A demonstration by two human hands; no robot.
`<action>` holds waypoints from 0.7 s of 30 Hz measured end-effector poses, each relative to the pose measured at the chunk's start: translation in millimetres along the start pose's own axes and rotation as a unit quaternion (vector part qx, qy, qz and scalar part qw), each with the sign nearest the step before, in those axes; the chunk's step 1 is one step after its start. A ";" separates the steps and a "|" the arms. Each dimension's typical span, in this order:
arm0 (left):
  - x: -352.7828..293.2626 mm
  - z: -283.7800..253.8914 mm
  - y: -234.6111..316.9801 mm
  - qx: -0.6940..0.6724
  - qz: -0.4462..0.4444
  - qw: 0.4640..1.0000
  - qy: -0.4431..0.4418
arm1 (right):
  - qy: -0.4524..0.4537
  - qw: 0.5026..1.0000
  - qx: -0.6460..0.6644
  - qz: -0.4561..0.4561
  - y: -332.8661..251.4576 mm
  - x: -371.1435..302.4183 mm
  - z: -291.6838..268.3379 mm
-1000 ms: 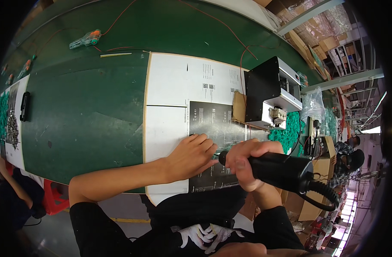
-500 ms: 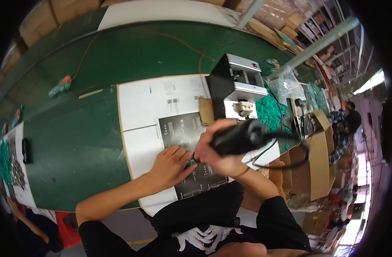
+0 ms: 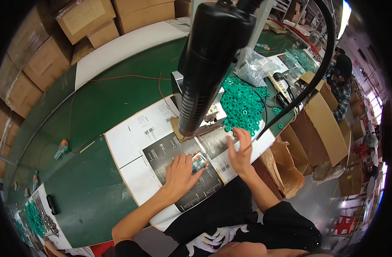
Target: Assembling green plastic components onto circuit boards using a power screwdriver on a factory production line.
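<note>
My left hand (image 3: 178,176) rests on the dark printed cardboard (image 3: 161,160). Its thumb and fingers hold a small greenish, see-through assembly (image 3: 199,162) with orange parts against that surface. Over at the front edge of a pile of green rings (image 3: 243,105), my right hand (image 3: 241,155) has its fingers curved and apart, with nothing plainly in them. One green ring (image 3: 228,128) lies right beside its fingertips. A black electric screwdriver (image 3: 213,55) hangs in front of me, free of both hands, and hides much of the box-shaped machine (image 3: 176,81) behind it.
A clear bag of small parts (image 3: 253,68) lies behind the rings. Off the bench's right side stand open cardboard boxes (image 3: 320,132). The screwdriver's thick black cable (image 3: 307,92) arcs over the right side. A similar assembly (image 3: 62,148) sits on the green bench at left.
My right hand has let go of the electric screwdriver, which now hangs higher, and has moved to the ring pile. My left hand stays on the cardboard; the assembly now shows. The view has shifted.
</note>
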State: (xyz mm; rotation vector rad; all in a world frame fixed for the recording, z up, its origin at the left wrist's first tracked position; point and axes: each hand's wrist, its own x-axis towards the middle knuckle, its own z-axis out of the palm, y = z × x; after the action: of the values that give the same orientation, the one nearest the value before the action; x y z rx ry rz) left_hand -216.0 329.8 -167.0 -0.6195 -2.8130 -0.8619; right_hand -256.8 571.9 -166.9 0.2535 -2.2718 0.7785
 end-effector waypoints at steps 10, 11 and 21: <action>-4.0 -8.4 -7.6 -0.323 -0.157 0.930 -0.075 | -0.063 0.987 -0.108 0.100 33.4 -30.1 -35.3; -4.9 -7.1 -8.9 -0.321 -0.160 0.931 -0.070 | -0.085 0.986 -0.077 0.122 33.3 -28.6 -35.1; -3.8 -5.2 -13.3 -0.423 -0.167 0.885 -0.098 | -0.184 0.947 0.208 0.161 -31.8 -28.3 -12.9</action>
State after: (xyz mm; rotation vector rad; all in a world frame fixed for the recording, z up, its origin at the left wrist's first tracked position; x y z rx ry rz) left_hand -218.1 315.6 -170.3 -0.2904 -2.6309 -2.2522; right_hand -216.6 553.0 -164.4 0.2367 -2.5076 1.4952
